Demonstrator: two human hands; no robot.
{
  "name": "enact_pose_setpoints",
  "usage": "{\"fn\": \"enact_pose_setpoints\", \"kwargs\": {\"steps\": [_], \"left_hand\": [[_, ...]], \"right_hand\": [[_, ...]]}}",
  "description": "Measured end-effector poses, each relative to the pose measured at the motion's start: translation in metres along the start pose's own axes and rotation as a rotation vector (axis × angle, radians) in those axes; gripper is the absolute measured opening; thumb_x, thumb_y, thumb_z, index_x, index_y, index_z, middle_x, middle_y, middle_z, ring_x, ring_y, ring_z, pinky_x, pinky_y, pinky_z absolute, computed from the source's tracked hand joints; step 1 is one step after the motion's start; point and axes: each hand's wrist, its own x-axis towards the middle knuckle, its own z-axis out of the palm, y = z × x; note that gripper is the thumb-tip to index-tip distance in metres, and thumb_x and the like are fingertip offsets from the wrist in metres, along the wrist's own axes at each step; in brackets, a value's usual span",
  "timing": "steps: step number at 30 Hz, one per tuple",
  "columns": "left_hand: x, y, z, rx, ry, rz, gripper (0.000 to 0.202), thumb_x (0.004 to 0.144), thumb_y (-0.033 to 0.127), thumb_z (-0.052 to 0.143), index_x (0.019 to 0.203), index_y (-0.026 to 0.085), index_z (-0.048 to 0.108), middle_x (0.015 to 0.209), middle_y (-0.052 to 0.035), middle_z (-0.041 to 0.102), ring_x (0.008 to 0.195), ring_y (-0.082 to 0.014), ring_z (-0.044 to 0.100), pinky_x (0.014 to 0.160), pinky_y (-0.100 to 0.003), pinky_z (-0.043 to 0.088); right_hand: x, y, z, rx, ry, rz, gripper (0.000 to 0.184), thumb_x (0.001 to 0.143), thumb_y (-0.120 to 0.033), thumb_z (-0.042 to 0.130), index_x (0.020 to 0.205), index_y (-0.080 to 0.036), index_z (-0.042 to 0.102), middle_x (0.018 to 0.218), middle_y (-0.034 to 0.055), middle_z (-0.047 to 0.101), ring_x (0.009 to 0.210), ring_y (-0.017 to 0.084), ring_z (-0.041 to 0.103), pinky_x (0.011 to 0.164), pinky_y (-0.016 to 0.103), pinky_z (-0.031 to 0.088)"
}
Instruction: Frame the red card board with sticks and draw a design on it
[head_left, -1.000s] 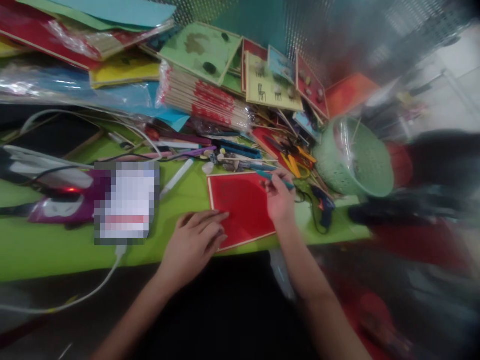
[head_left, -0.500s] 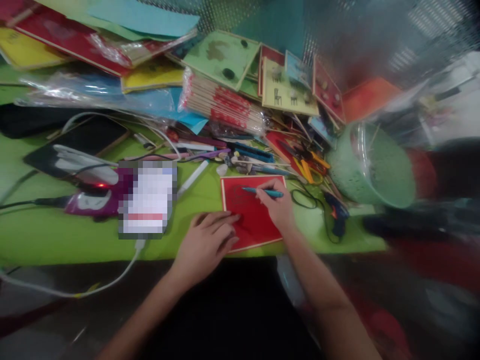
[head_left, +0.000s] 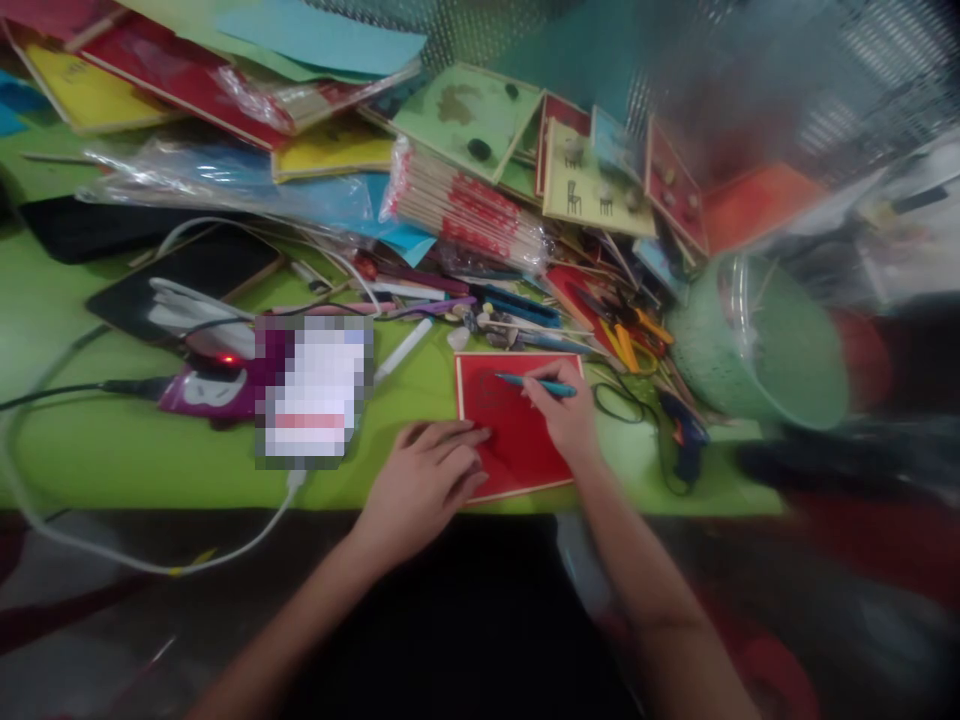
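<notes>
A red card (head_left: pixel 510 420) with a pale edge lies on the green table (head_left: pixel 112 450) near its front edge. My left hand (head_left: pixel 427 485) rests flat on the card's lower left corner, fingers stretched out and holding nothing. My right hand (head_left: pixel 566 420) is closed round a teal pen (head_left: pixel 536 384), whose tip touches the upper part of the card, where faint dark lines show.
A mint green colander (head_left: pixel 757 340) stands right of the card, with a blue glue gun (head_left: pixel 686 440) and orange scissors (head_left: pixel 626 335) beside it. Pens, sticks and stacked coloured cards crowd the back. A purple device (head_left: pixel 217 385) with cables lies at the left.
My right hand has lowered the pen from above the card's top edge so its tip rests on the card. The view has drifted left and slightly up. My left hand has stayed put.
</notes>
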Motion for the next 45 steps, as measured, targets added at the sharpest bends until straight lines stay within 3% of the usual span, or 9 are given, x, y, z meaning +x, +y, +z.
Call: {"fn": "enact_pose_setpoints", "kwargs": {"steps": [18, 26, 45], "left_hand": [[-0.0002, -0.0018, 0.0018, 0.023, 0.020, 0.022, 0.014, 0.106, 0.031, 0.055, 0.095, 0.024, 0.060, 0.140, 0.0014, 0.072, 0.131, -0.0256, 0.062, 0.102, -0.049, 0.037], [-0.0010, -0.0013, 0.0016, 0.033, 0.028, 0.028, 0.017, 0.107, 0.033, 0.053, 0.094, 0.024, 0.059, 0.139, -0.0003, 0.072, 0.130, -0.0254, 0.063, 0.101, -0.048, 0.038], [-0.0007, -0.0001, 0.0006, 0.019, 0.029, 0.024, 0.014, 0.105, 0.030, 0.056, 0.094, 0.024, 0.060, 0.139, -0.0014, 0.073, 0.129, -0.0258, 0.064, 0.101, -0.050, 0.039]], "right_hand": [[-0.0031, -0.0044, -0.0017, -0.043, -0.044, 0.013, 0.015, 0.082, -0.035, 0.072, 0.078, -0.023, 0.064, 0.068, -0.0026, 0.066, 0.061, 0.013, 0.059, 0.064, 0.028, 0.050], [-0.0003, 0.0009, -0.0020, 0.054, 0.025, 0.014, 0.018, 0.081, -0.038, 0.074, 0.082, -0.023, 0.063, 0.069, -0.0028, 0.067, 0.061, 0.014, 0.062, 0.062, 0.028, 0.052], [0.0006, -0.0011, -0.0011, -0.018, 0.001, 0.003, 0.013, 0.082, -0.033, 0.072, 0.082, -0.023, 0.065, 0.073, -0.0020, 0.067, 0.065, 0.014, 0.060, 0.067, 0.029, 0.051]]}}
